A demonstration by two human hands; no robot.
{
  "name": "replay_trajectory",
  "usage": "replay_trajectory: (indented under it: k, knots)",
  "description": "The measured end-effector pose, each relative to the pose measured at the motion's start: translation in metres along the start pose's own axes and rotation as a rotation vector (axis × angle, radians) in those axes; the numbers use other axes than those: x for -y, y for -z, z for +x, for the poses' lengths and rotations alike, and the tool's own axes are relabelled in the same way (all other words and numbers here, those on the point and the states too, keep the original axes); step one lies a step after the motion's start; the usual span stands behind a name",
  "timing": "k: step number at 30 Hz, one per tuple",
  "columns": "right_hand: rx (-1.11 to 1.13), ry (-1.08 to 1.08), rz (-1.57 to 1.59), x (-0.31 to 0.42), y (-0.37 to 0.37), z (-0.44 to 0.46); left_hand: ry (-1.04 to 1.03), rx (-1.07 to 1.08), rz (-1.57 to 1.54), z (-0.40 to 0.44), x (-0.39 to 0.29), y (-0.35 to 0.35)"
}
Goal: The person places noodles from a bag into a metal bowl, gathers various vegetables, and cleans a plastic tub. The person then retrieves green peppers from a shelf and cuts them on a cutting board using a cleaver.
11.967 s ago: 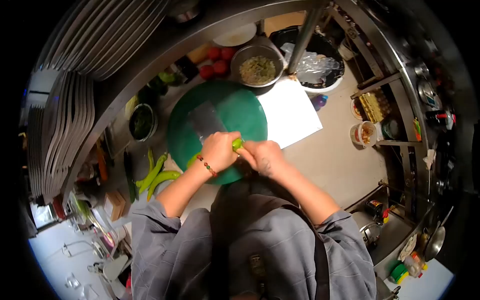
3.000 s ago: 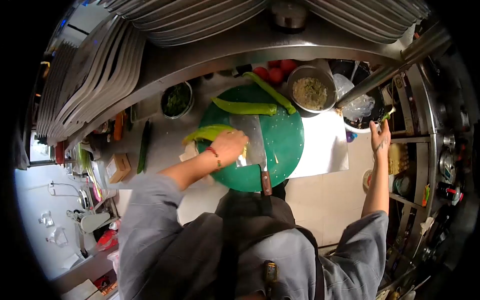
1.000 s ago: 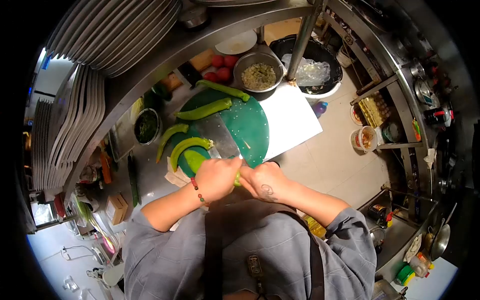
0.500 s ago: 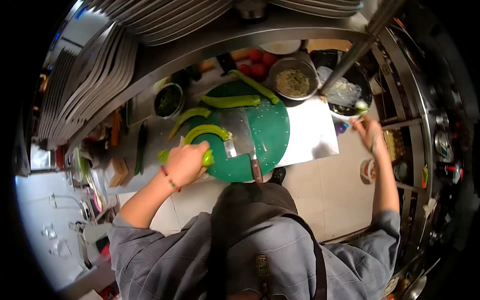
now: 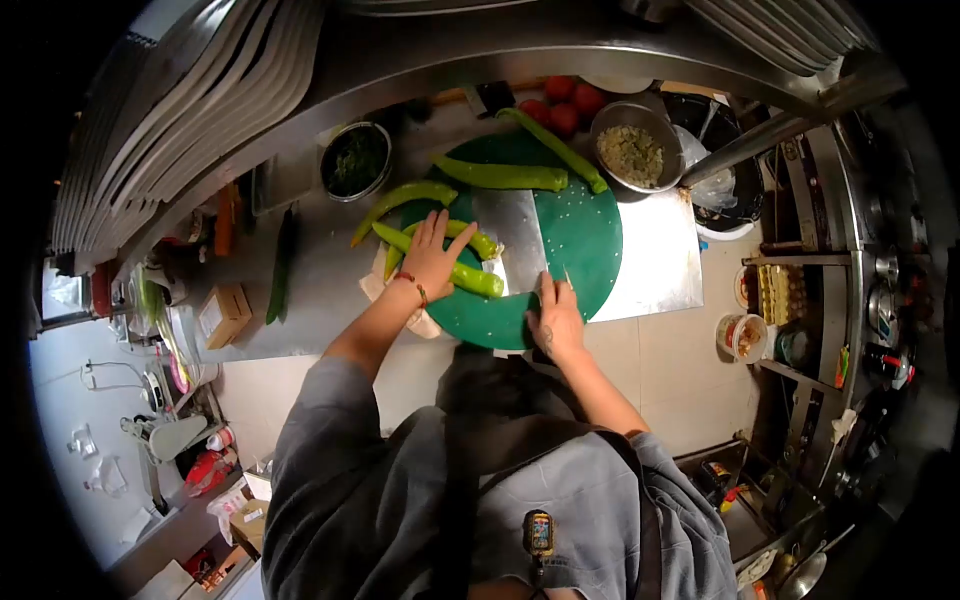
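My left hand [image 5: 432, 262] lies with fingers spread over the green peppers at the left of the round green cutting board [image 5: 590, 245]. A pepper [image 5: 478, 280] with its stem end cut off sticks out from under it. Curved peppers [image 5: 405, 198] lie just beyond that hand. My right hand [image 5: 558, 318] is closed at the handle end of the cleaver [image 5: 520, 235], hiding the handle. The blade lies flat on the board, right of the peppers. Two long peppers [image 5: 510, 176] rest across the board's far side.
A metal bowl of chopped food [image 5: 632, 155] stands beyond the board, beside tomatoes [image 5: 563, 118]. A bowl of dark greens [image 5: 356, 160], a cucumber [image 5: 281, 270] and a small box [image 5: 225, 315] are left. The plate shelf [image 5: 480, 72] overhangs the counter; a bin [image 5: 735, 195] stands right.
My right hand has come back from beside the bin to the cleaver handle. My left hand has set down the pepper it held and opened over the peppers. The camera view has shifted.
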State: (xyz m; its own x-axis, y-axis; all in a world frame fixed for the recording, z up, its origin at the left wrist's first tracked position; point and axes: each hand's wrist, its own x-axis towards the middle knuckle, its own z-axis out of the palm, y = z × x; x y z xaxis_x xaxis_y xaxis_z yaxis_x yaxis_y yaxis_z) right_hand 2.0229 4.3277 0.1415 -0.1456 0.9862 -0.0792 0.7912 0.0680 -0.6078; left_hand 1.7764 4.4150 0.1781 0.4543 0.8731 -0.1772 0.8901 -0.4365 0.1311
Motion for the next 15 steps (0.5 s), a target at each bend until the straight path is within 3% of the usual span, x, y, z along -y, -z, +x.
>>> replay_trajectory:
  k: [1, 6, 8, 9, 10, 12, 15]
  knots:
    - [-0.061, -0.015, -0.043, -0.002, -0.011, 0.002, -0.111, -0.007, 0.116, 0.003, 0.012, -0.005]
    - [-0.128, -0.18, 0.3, -0.032, -0.003, 0.003, -0.208, -0.023, 0.018, 0.002, 0.042, -0.01]
    - [0.117, -0.349, 0.615, -0.05, 0.004, -0.013, -0.23, -0.092, -0.055, 0.0, 0.054, -0.006]
    - [0.103, -0.426, 0.738, -0.041, 0.016, -0.026, -0.173, -0.103, -0.07, 0.002, 0.056, 0.001]
    - [0.085, -0.5, 0.86, -0.03, 0.028, -0.041, -0.19, -0.105, -0.077, 0.007, 0.06, 0.005]
    - [-0.056, -0.492, 0.851, -0.034, 0.027, -0.077, 0.018, -0.163, -0.116, 0.021, 0.065, 0.01]
    - [-0.231, -0.554, 0.925, -0.034, 0.018, -0.121, -0.025, -0.179, -0.089, 0.063, 0.061, 0.015]
